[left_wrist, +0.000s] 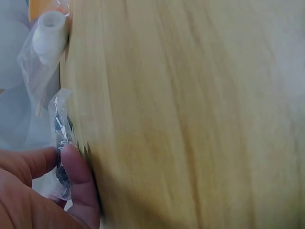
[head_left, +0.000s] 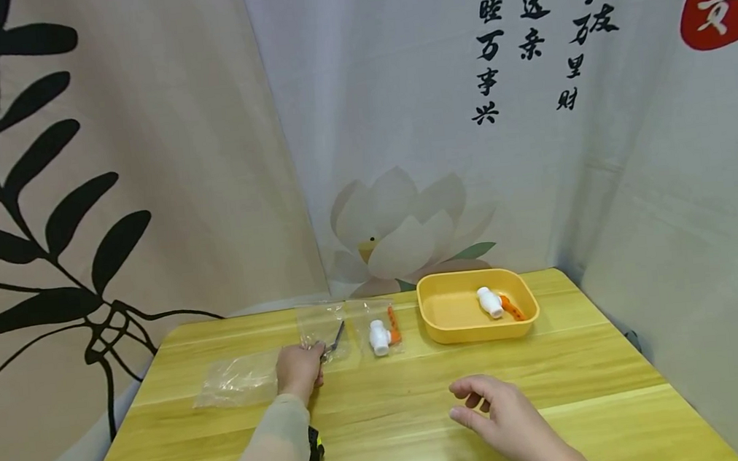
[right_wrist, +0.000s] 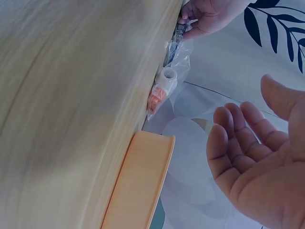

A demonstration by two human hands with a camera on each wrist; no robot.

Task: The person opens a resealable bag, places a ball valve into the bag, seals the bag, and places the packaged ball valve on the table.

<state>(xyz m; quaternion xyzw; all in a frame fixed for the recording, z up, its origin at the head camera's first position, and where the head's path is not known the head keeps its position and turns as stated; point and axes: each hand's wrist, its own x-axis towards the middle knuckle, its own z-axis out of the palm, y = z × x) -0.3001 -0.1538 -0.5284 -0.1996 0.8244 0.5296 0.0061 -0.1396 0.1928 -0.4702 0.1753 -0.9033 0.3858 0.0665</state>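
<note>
My left hand [head_left: 299, 372] pinches the near end of a small clear plastic bag [left_wrist: 61, 100] between thumb and fingers. Inside that bag is a slim dark metal item [head_left: 339, 335], its exact kind blurred. Just to its right lies another clear bag with a white bottle-shaped piece [head_left: 379, 338] and an orange strip [head_left: 393, 325] in it. My right hand [head_left: 507, 420] hovers over the front right of the table, holding nothing, its fingers loosely bent and thumb apart. In the right wrist view its palm [right_wrist: 271, 186] shows, with the tray beyond the fingers.
A yellow tray [head_left: 477, 332] stands at the back right, holding a white piece [head_left: 490, 302] and an orange strip [head_left: 513, 310]. A crumpled clear bag [head_left: 240, 381] lies left of my left hand. Printed curtains [head_left: 398, 111] hang behind the wooden table [head_left: 384, 405].
</note>
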